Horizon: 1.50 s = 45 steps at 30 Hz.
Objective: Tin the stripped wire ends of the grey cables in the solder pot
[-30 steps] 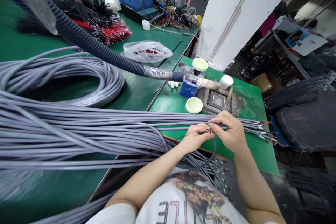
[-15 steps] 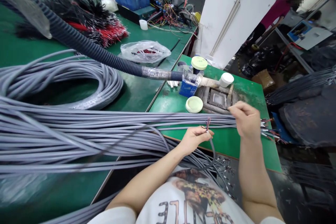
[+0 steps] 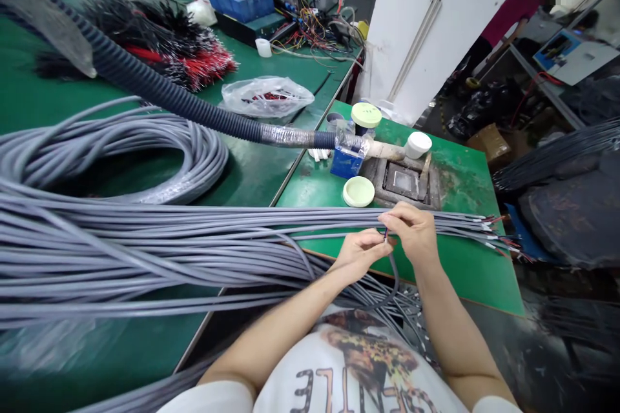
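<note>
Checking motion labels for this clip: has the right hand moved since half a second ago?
Yes. Judged against the pale green dish, the right hand has moved left in the view, to the wires at the left hand.

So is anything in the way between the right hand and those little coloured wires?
No, nothing visible is. The right hand has its fingertips at the thin wires, which stick up from the grey cable in the left hand. The long grey cables lie beyond the hands, not in between.
</note>
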Tool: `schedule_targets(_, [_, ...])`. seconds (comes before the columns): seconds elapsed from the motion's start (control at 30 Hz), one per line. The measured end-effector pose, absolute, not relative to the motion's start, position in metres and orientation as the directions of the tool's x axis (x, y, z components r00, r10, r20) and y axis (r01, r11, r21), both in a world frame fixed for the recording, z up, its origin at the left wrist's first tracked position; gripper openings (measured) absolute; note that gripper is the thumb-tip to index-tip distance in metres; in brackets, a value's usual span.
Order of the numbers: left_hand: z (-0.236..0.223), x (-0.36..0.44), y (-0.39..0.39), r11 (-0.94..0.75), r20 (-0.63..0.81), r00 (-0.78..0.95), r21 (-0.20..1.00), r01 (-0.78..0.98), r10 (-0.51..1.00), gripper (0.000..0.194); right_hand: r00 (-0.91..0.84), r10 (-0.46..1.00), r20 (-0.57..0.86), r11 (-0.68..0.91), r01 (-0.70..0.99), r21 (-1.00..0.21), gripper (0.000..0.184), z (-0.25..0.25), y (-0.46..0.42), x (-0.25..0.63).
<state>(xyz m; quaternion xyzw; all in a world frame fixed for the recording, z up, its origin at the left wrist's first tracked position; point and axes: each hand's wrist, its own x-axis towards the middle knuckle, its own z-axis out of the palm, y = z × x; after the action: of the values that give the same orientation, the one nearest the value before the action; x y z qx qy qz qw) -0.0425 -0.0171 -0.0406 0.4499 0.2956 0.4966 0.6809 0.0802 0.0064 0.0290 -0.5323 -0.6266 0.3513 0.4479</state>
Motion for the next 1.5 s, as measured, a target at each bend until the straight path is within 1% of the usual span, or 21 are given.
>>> schedule_targets(0.07, [-0.040, -0.041, -0.020, 0.114, 0.032, 0.335, 0.907, -0.405, 0.942, 0.020, 0.040, 0.982, 0.184, 0.172, 0.204, -0.964, 0.015, 0.027, 0.016, 0.086])
schedule_targets(0.13, [-0.039, -0.040, -0.023, 0.162, -0.011, 0.355, 0.903, -0.398, 0.935, 0.020, 0.167, 0.960, 0.226, 0.219, 0.059, -0.974, 0.016, 0.030, 0.024, 0.096])
schedule_targets(0.17, [-0.040, -0.040, -0.025, 0.191, -0.035, 0.362, 0.894, -0.405, 0.931, 0.020, 0.220, 0.942, 0.254, 0.252, 0.035, -0.967, 0.016, 0.033, 0.026, 0.102])
schedule_targets(0.2, [-0.040, -0.041, -0.026, 0.218, -0.059, 0.364, 0.884, -0.414, 0.929, 0.020, 0.237, 0.930, 0.281, 0.274, 0.059, -0.960, 0.015, 0.037, 0.026, 0.107])
schedule_targets(0.23, [-0.041, -0.041, -0.026, 0.236, -0.078, 0.359, 0.875, -0.422, 0.930, 0.020, 0.199, 0.934, 0.297, 0.276, 0.126, -0.953, 0.014, 0.040, 0.024, 0.111])
schedule_targets(0.3, [-0.043, -0.043, -0.025, 0.234, -0.088, 0.340, 0.878, -0.417, 0.936, 0.020, 0.000, 0.966, 0.260, 0.245, 0.336, -0.909, 0.010, 0.045, 0.016, 0.113])
schedule_targets(0.37, [-0.045, -0.044, -0.022, 0.196, -0.066, 0.316, 0.895, -0.401, 0.947, 0.019, -0.176, 0.963, 0.205, 0.268, 0.524, -0.808, 0.007, 0.046, 0.005, 0.107])
schedule_targets(0.43, [-0.047, -0.044, -0.020, 0.154, -0.029, 0.295, 0.898, -0.412, 0.955, 0.019, -0.218, 0.947, 0.237, 0.322, 0.609, -0.725, 0.006, 0.041, -0.004, 0.096])
schedule_targets(0.5, [-0.047, -0.044, -0.019, 0.130, -0.004, 0.288, 0.897, -0.421, 0.958, 0.019, -0.180, 0.934, 0.308, 0.351, 0.614, -0.707, 0.007, 0.036, -0.008, 0.087])
schedule_targets(0.57, [-0.046, -0.044, -0.019, 0.134, -0.005, 0.295, 0.897, -0.421, 0.955, 0.020, -0.131, 0.933, 0.335, 0.349, 0.557, -0.753, 0.012, 0.031, -0.010, 0.083])
schedule_targets(0.63, [-0.045, -0.045, -0.019, 0.165, -0.029, 0.298, 0.881, -0.443, 0.954, 0.023, -0.088, 0.939, 0.332, 0.334, 0.470, -0.817, 0.012, 0.029, -0.010, 0.084])
schedule_targets(0.73, [-0.043, -0.046, -0.018, 0.262, -0.086, 0.329, 0.800, -0.540, 0.940, 0.027, -0.052, 0.948, 0.315, 0.310, 0.381, -0.871, 0.009, 0.027, -0.010, 0.090])
schedule_targets(0.83, [-0.043, -0.047, -0.016, 0.402, -0.175, 0.393, 0.667, -0.627, 0.903, 0.030, -0.051, 0.938, 0.344, 0.336, 0.384, -0.860, 0.009, 0.026, -0.009, 0.098])
schedule_targets(0.9, [-0.043, -0.048, -0.014, 0.461, -0.213, 0.422, 0.582, -0.670, 0.881, 0.033, -0.060, 0.915, 0.398, 0.386, 0.412, -0.826, 0.014, 0.024, -0.009, 0.104])
schedule_targets(0.97, [-0.044, -0.050, -0.012, 0.480, -0.214, 0.436, 0.518, -0.708, 0.874, 0.033, -0.117, 0.885, 0.451, 0.452, 0.453, -0.769, 0.024, 0.021, -0.010, 0.110])
schedule_targets(1.1, [-0.042, -0.054, -0.006, 0.483, -0.188, 0.448, 0.433, -0.761, 0.874, 0.034, -0.396, 0.770, 0.501, 0.637, 0.529, -0.560, 0.048, 0.013, -0.013, 0.117])
schedule_targets(1.17, [-0.039, -0.054, -0.004, 0.483, -0.184, 0.449, 0.405, -0.776, 0.875, 0.035, -0.511, 0.697, 0.502, 0.716, 0.533, -0.451, 0.054, 0.010, -0.014, 0.116])
schedule_targets(1.23, [-0.036, -0.054, -0.003, 0.484, -0.176, 0.452, 0.385, -0.786, 0.875, 0.034, -0.568, 0.648, 0.508, 0.760, 0.529, -0.378, 0.056, 0.009, -0.013, 0.114])
schedule_targets(1.33, [-0.033, -0.055, -0.002, 0.477, -0.140, 0.460, 0.363, -0.801, 0.877, 0.030, -0.606, 0.610, 0.511, 0.789, 0.523, -0.322, 0.058, 0.010, -0.010, 0.110])
schedule_targets(1.43, [-0.031, -0.055, -0.002, 0.463, -0.116, 0.453, 0.346, -0.816, 0.884, 0.023, -0.630, 0.590, 0.505, 0.805, 0.512, -0.300, 0.058, 0.011, -0.006, 0.107])
schedule_targets(1.5, [-0.030, -0.055, -0.001, 0.459, -0.118, 0.447, 0.347, -0.818, 0.887, 0.023, -0.629, 0.584, 0.514, 0.809, 0.509, -0.296, 0.057, 0.009, -0.004, 0.105])
